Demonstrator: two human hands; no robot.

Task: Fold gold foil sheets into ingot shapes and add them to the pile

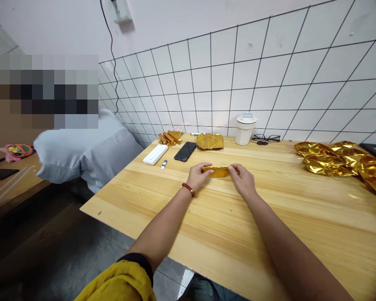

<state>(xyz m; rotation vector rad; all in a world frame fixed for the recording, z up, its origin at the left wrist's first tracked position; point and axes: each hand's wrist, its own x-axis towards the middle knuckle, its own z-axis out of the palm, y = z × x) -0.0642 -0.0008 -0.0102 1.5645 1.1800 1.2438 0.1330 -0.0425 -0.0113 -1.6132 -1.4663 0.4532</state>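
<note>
Between my two hands is a narrow folded strip of shiny gold foil paper [219,172], held level just over the wooden table [163,217]. My left hand [199,175], with a red bead bracelet [188,190] at its wrist, pinches the strip's left end. At the right end, the thumb and fingers of my right hand [242,179] close on it. Behind them lies a stack of creased gold foil sheets [209,141]. Farther left is a pile of folded gold strips [170,137].
A black phone [185,151], a white power bank [156,154] and a small blue-and-white tube [163,164] lie left of my hands. A lidded white cup [246,128] and glasses [266,138] stand along the wall. Folded gold foil pieces [332,159] spread rightward. A person in grey [87,146] sits left.
</note>
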